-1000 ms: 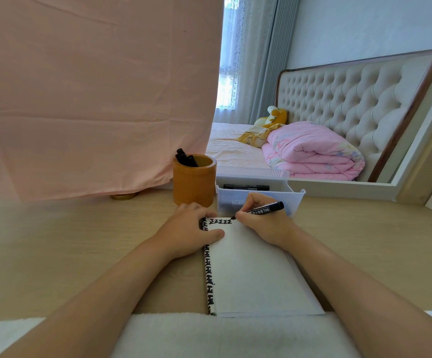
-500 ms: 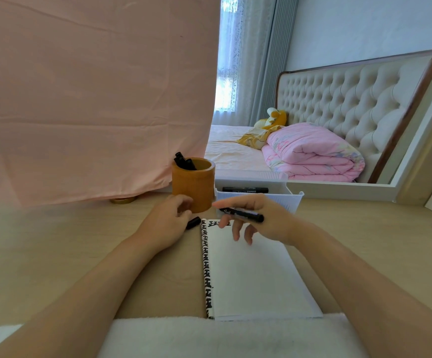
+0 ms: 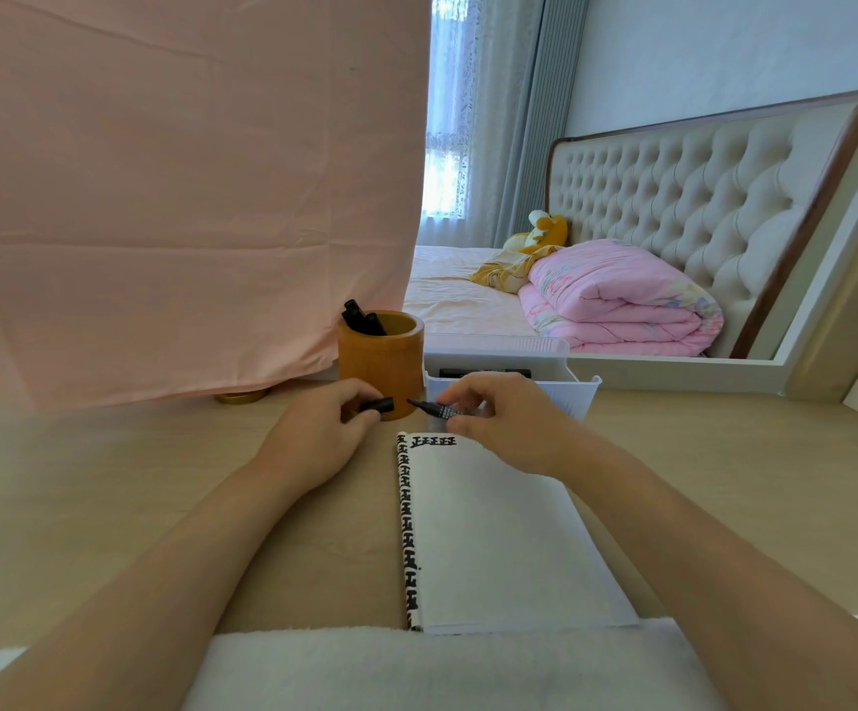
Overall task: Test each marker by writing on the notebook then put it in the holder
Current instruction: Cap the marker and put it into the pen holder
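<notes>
Lying along the near edge of the tabletop (image 3: pixel 109 479) is a white fluffy towel (image 3: pixel 416 664), and both bare forearms pass over it. Just beyond the towel, at the middle of the near edge, the notebook (image 3: pixel 493 531) lies open and flat. Its white page carries a short row of black marks at the far left corner, with more black marks running down its left border.

Past the far end of the notebook the two hands meet above the tabletop. The left hand (image 3: pixel 314 433) pinches a black cap (image 3: pixel 380 404) in its curled fingers. The right hand (image 3: pixel 509 423) grasps the marker (image 3: pixel 437 410) between thumb and fingers. The marker is level, its bare tip pointing left at the cap, just beside it and apart from it.

Directly behind the cap stands the round wooden holder (image 3: pixel 381 366), with several black markers (image 3: pixel 363 318) leaning in it. To the holder's right, behind the right hand, sits a white plastic tray (image 3: pixel 583 390) with one black marker (image 3: pixel 483 373) lying in it.

At the far left edge a pink cloth (image 3: pixel 186 197) hangs down to the tabletop, with a gold lid (image 3: pixel 242 397) showing under its hem. Farther back is a bed with a folded pink quilt (image 3: pixel 616 300) and a yellow plush toy (image 3: pixel 545 230).
</notes>
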`<control>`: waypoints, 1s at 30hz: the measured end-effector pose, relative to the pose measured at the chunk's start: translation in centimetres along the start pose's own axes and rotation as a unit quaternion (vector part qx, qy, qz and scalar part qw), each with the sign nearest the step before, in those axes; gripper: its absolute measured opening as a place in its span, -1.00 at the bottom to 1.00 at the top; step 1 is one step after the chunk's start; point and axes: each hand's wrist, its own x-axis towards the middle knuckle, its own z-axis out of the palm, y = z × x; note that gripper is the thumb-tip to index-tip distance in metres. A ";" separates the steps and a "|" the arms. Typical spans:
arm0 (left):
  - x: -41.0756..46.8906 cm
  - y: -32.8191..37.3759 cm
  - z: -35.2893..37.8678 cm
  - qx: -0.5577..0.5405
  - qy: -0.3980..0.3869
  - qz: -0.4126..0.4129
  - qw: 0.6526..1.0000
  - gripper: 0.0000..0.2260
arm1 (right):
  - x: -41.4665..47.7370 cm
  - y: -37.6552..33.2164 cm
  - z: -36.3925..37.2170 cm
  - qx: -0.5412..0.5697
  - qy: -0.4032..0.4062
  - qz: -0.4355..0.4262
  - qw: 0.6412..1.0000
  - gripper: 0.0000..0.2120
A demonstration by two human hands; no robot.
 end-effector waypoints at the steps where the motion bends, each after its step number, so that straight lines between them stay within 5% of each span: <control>1: -0.1 0.2 0.0 -0.008 -0.001 0.010 1.000 -0.84 | 0.0 0.0 0.1 -0.015 0.023 -0.003 1.000 -0.81; 10: -0.6 1.5 0.3 -0.038 0.003 0.072 0.997 -0.82 | -0.2 0.0 0.2 -0.107 0.062 -0.015 0.992 -0.83; 23: -0.7 3.3 0.6 -0.058 -0.036 0.074 0.995 -0.88 | -0.6 -0.4 0.3 -0.198 0.000 -0.117 0.973 -0.74; 30: -0.7 3.7 0.7 -0.034 -0.081 0.074 0.993 -0.85 | -1.0 -0.6 0.2 -0.241 -0.036 -0.102 0.965 -0.97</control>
